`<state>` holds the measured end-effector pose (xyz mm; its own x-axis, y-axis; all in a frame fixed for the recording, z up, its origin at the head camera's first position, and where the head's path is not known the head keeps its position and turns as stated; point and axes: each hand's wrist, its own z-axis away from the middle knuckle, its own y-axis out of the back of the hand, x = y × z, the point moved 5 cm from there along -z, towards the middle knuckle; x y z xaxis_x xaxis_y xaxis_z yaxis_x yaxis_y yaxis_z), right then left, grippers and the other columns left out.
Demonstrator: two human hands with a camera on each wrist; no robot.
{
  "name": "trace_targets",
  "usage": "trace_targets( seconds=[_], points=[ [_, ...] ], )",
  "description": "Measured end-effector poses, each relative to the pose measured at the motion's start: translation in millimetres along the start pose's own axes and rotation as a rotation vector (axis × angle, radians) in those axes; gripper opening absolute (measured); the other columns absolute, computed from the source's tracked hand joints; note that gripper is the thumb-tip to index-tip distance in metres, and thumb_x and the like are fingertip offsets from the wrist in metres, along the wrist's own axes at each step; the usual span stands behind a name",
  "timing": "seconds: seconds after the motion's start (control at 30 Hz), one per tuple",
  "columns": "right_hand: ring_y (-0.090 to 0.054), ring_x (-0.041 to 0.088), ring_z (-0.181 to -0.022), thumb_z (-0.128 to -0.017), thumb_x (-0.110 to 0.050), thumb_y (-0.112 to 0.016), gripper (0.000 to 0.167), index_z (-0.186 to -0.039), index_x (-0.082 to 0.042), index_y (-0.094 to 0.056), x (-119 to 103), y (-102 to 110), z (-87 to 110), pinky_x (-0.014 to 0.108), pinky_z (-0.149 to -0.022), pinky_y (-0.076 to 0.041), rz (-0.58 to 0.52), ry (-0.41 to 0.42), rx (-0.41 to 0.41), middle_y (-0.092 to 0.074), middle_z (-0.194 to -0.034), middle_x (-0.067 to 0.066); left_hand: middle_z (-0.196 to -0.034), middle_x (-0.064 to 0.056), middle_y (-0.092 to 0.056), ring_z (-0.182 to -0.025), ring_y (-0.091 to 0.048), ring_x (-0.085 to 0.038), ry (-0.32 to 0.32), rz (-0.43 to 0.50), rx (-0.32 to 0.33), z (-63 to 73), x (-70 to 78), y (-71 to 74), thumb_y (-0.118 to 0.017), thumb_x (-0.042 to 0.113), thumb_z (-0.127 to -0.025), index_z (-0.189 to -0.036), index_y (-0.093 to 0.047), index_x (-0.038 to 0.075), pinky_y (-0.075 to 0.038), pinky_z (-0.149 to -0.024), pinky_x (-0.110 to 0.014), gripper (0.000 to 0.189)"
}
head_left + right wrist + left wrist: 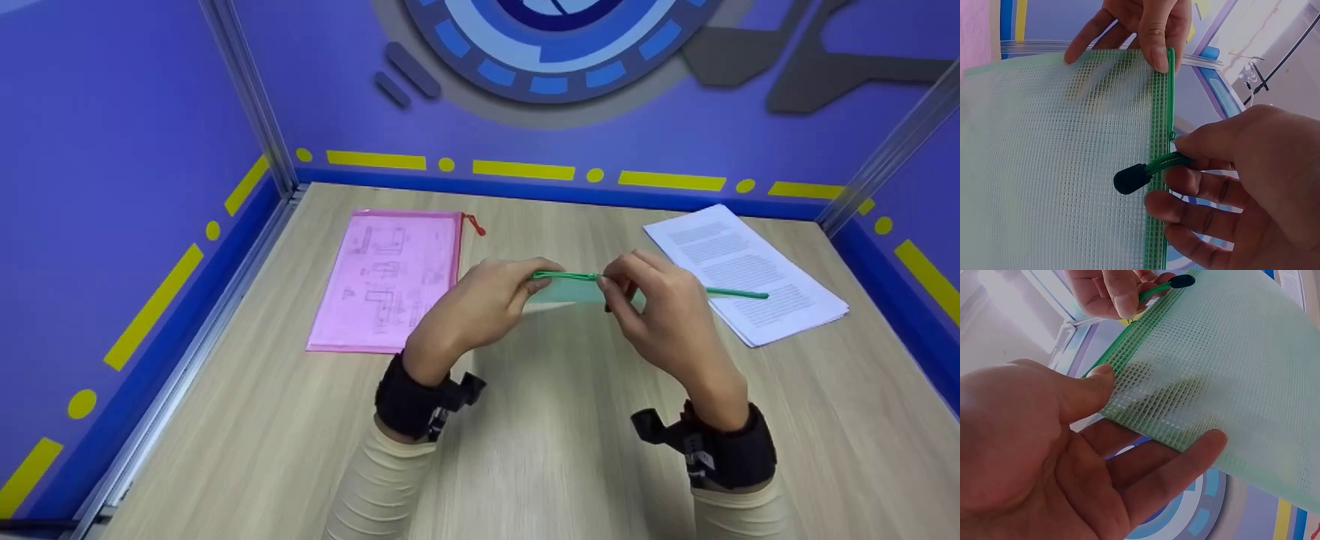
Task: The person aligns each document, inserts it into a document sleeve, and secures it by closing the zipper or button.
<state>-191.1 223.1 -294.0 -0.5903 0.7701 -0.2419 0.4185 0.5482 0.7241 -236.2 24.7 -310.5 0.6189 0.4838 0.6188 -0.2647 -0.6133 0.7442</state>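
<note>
A translucent green mesh zipper pouch (568, 291) is held up between both hands, its green zipper edge on top in the head view. My left hand (484, 304) pinches one corner of it at the zipper's end, thumb on the near face and fingers behind the mesh. With thumb and forefinger, my right hand (664, 311) grips the green pull cord (1165, 161), which ends in a black tip (1131, 179). Right by that thumb sits the zipper slider (1172, 135). Between the hands, two green strands of the zipper edge show in the head view.
A pink zipper pouch (390, 277) with drawings inside lies on the wooden table (555, 420) at the left, its red pull toward the back. Printed paper sheets (750, 262) are stacked at the right. Blue panels (337, 90) wall the table at the back and sides.
</note>
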Motion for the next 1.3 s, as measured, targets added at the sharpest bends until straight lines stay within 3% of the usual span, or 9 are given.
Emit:
trace_targets(
  seconds=[0.3,0.5,0.63,0.9,1.17,1.3],
  points=[
    [-0.061,0.009,-0.074,-0.097,-0.003,-0.075,0.006,-0.096,-0.007,-0.070,2.3,1.9,1.2,0.029,-0.064,-0.050,0.010,-0.015,-0.005,-0.063,-0.086,0.002,-0.128,-0.001,-0.072,-0.103,-0.066,-0.017,0.003,0.021,0.000,0.6,-0.3,-0.6,-0.049,0.023,-0.114,-0.143,-0.066,0.017,-0.053,-0.090,-0.034,0.034],
    [-0.060,0.010,-0.073,-0.097,-0.003,-0.076,0.007,-0.095,-0.007,-0.070,4.6,4.9,1.9,0.030,-0.062,-0.049,0.018,-0.049,0.007,-0.064,-0.086,0.003,-0.126,-0.002,-0.072,-0.101,-0.065,-0.017,0.025,0.010,0.064,0.6,-1.4,4.1,-0.047,0.024,-0.115,-0.143,-0.066,0.017,-0.053,-0.088,-0.035,0.035],
    [-0.061,0.010,-0.072,-0.097,-0.004,-0.076,0.006,-0.095,-0.006,-0.070,6.0,7.0,1.4,0.030,-0.062,-0.048,0.024,-0.048,0.016,-0.064,-0.085,0.003,-0.125,-0.003,-0.073,-0.099,-0.065,-0.017,0.005,0.009,0.093,0.7,-0.7,6.5,-0.048,0.023,-0.114,-0.141,-0.067,0.016,-0.053,-0.088,-0.036,0.034],
    [-0.060,0.009,-0.072,-0.099,-0.007,-0.074,0.007,-0.093,-0.007,-0.071,11.2,14.3,0.4,0.024,-0.063,-0.041,0.022,-0.050,0.070,-0.065,-0.081,0.002,-0.131,-0.002,-0.071,-0.124,-0.065,-0.015,-0.107,0.051,0.249,3.0,-0.7,17.2,-0.053,0.016,-0.112,-0.136,-0.070,0.010,-0.048,-0.106,-0.029,0.030],
    [-0.062,0.011,-0.072,-0.100,-0.008,-0.072,0.009,-0.091,-0.007,-0.071,13.7,18.4,-0.6,0.023,-0.066,-0.042,0.034,-0.063,0.112,-0.067,-0.081,0.002,-0.132,-0.006,-0.070,-0.142,-0.054,-0.024,-0.242,0.056,0.344,1.5,3.3,22.0,-0.054,0.015,-0.112,-0.134,-0.071,0.007,-0.031,-0.122,-0.027,0.029],
    [-0.064,0.011,-0.074,-0.100,-0.007,-0.072,0.009,-0.092,-0.006,-0.071,15.9,21.3,-0.8,0.019,-0.070,-0.044,0.034,-0.087,0.133,-0.067,-0.081,0.003,-0.135,-0.006,-0.069,-0.147,-0.049,-0.024,-0.284,0.063,0.402,2.2,4.4,26.0,-0.053,0.015,-0.112,-0.135,-0.071,0.007,-0.029,-0.123,-0.029,0.030]
  ],
)
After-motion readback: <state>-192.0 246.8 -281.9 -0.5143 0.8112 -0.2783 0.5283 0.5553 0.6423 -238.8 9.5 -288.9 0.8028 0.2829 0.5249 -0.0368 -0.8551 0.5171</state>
